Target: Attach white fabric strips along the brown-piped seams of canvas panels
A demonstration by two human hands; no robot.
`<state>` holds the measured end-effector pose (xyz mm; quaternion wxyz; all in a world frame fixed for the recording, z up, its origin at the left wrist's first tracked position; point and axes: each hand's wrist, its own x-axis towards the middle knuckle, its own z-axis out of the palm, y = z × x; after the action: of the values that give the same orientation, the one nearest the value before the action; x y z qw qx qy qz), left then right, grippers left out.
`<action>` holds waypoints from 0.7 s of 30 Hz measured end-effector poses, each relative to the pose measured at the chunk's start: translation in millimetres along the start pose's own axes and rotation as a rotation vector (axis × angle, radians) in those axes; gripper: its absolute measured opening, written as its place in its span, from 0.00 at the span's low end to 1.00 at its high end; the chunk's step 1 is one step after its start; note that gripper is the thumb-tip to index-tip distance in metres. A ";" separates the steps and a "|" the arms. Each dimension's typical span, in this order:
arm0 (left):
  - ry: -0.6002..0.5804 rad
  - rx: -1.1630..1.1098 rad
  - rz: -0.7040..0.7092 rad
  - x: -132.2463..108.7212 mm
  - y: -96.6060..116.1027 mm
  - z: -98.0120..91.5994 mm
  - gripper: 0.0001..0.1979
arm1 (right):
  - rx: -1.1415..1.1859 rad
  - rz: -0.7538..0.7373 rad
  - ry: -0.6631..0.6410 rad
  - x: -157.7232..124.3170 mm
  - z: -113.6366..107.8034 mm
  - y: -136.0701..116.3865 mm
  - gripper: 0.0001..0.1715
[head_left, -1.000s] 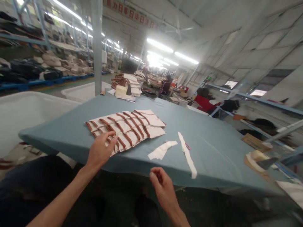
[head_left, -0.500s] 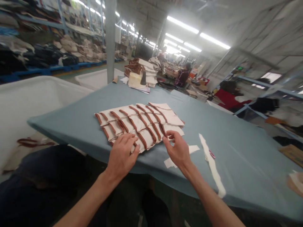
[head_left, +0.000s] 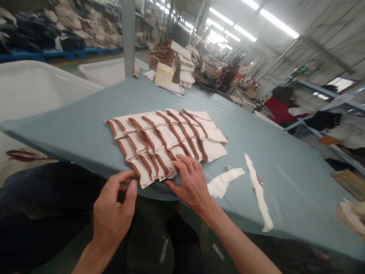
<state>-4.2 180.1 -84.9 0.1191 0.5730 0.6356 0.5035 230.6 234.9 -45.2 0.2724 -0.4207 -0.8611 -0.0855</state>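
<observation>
Several cream fabric pieces with brown trim lie fanned in overlapping rows on a grey-blue table. My right hand lies flat with spread fingers on the nearest pieces at the table's front edge. My left hand hovers off the table edge just left of the nearest piece, thumb and forefinger curled toward each other, with nothing visible between them.
White fabric scraps and a long white strip lie right of the pieces. A tall stack of similar pieces stands at the far edge by a pillar. White bins sit left. A seated person works farther back.
My left hand has slid off the pieces, back and down past the table edge. My right hand came up from below the edge and now rests flat on the nearest pieces.
</observation>
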 end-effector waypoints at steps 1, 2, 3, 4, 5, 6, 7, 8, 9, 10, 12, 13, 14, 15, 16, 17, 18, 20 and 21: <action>0.036 0.041 0.103 4.0 3.2 1.4 0.15 | 0.006 -0.004 0.018 -0.9 -3.6 5.4 0.28; 0.065 0.070 0.205 8.7 6.3 2.8 0.13 | 0.008 0.003 0.048 -2.1 -8.2 13.3 0.26; 0.083 0.086 0.293 13.8 9.1 4.6 0.12 | -0.003 0.026 0.091 -3.4 -13.5 24.2 0.24; 0.089 0.094 0.360 19.1 11.8 6.8 0.11 | -0.035 0.070 0.138 -4.6 -19.5 38.1 0.22; 0.084 0.098 0.408 24.6 14.2 9.6 0.11 | -0.089 0.140 0.167 -5.4 -25.6 54.8 0.21; 0.075 0.098 0.439 29.9 16.8 12.9 0.11 | -0.159 0.220 0.184 -5.4 -31.6 73.7 0.20; 0.061 0.098 0.452 35.0 19.9 16.8 0.11 | -0.250 0.314 0.155 -4.2 -36.8 93.8 0.22; 0.046 0.097 0.457 39.5 23.7 21.2 0.11 | -0.331 0.407 0.050 -1.8 -41.0 114.2 0.26; 0.033 0.095 0.466 43.5 28.7 26.3 0.11 | -0.354 0.446 0.003 2.2 -43.6 133.8 0.30; 0.019 0.090 0.475 46.9 35.2 32.0 0.11 | -0.364 0.465 -0.036 7.6 -44.6 151.8 0.32; -0.011 0.071 0.511 52.7 53.5 46.5 0.12 | -0.352 0.467 -0.124 21.7 -42.1 181.3 0.35; -0.050 0.068 0.509 55.8 65.0 55.6 0.13 | -0.337 0.460 -0.166 29.6 -39.1 192.5 0.36; -0.078 0.044 0.515 59.5 77.5 66.1 0.14 | -0.317 0.454 -0.205 37.3 -35.5 201.5 0.35; -0.160 0.030 0.534 64.2 90.4 77.9 0.15 | -0.294 0.453 -0.237 44.2 -31.8 208.7 0.33; -0.252 0.034 0.554 70.1 102.7 90.8 0.16 | -0.267 0.459 -0.263 49.8 -28.3 214.5 0.30; -0.341 0.055 0.574 77.2 113.6 104.3 0.16 | -0.237 0.470 -0.281 54.0 -25.3 219.4 0.27; -0.435 0.094 0.582 85.1 122.3 117.9 0.17 | -0.204 0.488 -0.288 56.7 -23.1 223.8 0.24; -0.544 0.167 0.565 101.3 132.0 142.3 0.19 | -0.136 0.540 -0.253 59.2 -22.3 231.9 0.16; -0.556 0.184 0.553 108.3 132.9 152.0 0.19 | -0.105 0.579 -0.196 60.2 -24.6 236.2 0.11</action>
<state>153.3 326.8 -6.2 0.0950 0.8451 0.4435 0.2832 392.5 415.6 -11.4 0.1788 -0.6683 -0.7220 -0.0077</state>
